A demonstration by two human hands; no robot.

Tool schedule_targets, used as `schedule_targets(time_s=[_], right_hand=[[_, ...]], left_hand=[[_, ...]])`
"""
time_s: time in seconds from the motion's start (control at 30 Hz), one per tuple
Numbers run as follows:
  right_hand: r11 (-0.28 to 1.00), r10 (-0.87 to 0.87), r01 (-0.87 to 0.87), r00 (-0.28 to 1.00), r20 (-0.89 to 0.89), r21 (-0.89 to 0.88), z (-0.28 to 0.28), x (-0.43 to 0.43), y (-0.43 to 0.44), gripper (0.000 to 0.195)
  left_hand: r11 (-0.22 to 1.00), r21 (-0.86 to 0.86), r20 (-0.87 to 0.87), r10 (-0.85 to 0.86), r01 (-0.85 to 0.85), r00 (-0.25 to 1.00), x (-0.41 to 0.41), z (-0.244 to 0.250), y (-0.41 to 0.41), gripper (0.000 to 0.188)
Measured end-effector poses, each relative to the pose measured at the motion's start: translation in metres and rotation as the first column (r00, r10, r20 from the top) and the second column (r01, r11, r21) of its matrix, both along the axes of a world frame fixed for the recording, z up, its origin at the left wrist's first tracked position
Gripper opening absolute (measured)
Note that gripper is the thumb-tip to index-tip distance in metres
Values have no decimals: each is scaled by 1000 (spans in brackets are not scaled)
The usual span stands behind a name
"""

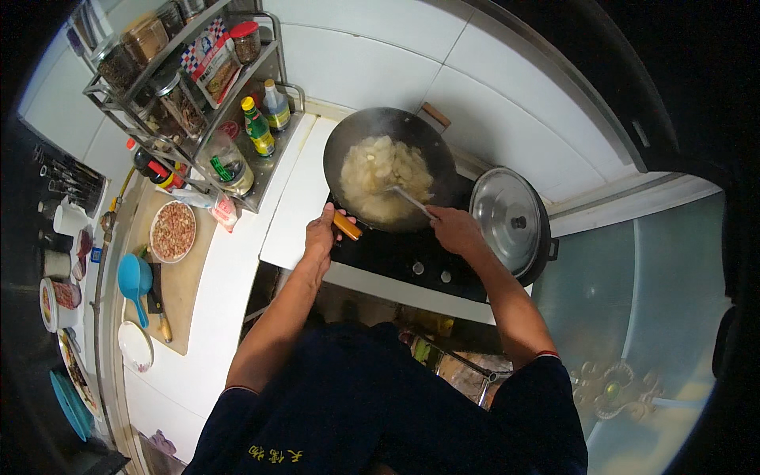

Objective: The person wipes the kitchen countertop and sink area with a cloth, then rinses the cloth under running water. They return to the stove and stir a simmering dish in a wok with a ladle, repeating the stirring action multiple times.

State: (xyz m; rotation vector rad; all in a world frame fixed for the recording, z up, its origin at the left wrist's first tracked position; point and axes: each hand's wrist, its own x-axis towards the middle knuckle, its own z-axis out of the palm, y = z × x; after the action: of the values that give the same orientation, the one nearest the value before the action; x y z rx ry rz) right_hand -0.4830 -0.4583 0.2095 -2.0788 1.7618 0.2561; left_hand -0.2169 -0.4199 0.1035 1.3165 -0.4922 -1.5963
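A dark wok (395,169) sits on the black cooktop (395,255), with steam over pale sliced vegetable pieces (386,169) in cloudy liquid. At its near left side, my left hand (322,236) grips the orange-brown wooden handle (347,226); the fingers curl beneath it. My right hand (456,230) is closed around the shaft of a metal spatula or ladle (414,202). The tool's working end is down among the vegetables, so its shape is hidden.
Right of the wok stands a lidded pot (508,222). A metal spice rack (205,139) with jars and bottles is at the left. On the cutting board (200,279) lie a bowl of diced meat (173,231), a blue ladle (134,276) and a cleaver (155,288).
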Motion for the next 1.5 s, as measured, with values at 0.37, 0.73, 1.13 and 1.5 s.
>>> schedule_targets(time_s=[0.37,0.73,1.13,1.5], right_hand=[[992,-57,73,986,157,-100,9,-2,-8,39],[990,138,-137,989,45,-23,40,-44,42,37],[900,-41,67,997,71,-430,-70,21,-50,20],[999,17,-16,1000,13,-49,-15,14,-9,36]], left_hand=[[998,20,-36,57,-57,998,-1,0,-3,45],[999,20,-33,42,-42,999,-4,2,-2,47],[1000,24,6,-9,9,1000,-2,2,-2,50],[999,-4,-84,36,-36,996,1,-4,1,47]])
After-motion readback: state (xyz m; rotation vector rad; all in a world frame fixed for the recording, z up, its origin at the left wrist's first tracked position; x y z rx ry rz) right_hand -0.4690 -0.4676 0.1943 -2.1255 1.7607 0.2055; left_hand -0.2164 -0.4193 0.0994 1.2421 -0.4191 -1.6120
